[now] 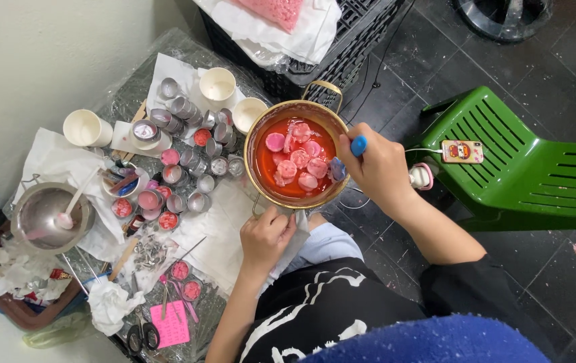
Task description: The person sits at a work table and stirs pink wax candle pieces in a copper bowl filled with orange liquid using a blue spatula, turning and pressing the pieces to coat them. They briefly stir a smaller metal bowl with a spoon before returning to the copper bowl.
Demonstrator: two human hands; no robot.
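Observation:
A gold-rimmed pot [254, 132] holds red liquid wax with several pale pink wax discs [299, 160] floating in it. My left hand [266, 236] grips the pot's near handle through a white cloth. At the pot's right rim, my right hand [376, 168] is shut on a blue-handled tool [358, 146] whose lower end dips into the wax. The pot is held over my lap, beside the low table.
The foil-covered table [126, 94] holds several small metal tealight cups [187, 165], some filled with pink wax, white cups [217, 86], a steel pot with a spoon [49, 215], scissors [141, 334] and paper towels. A green plastic chair [523, 165] with a phone stands right. A black crate [341, 40] sits behind.

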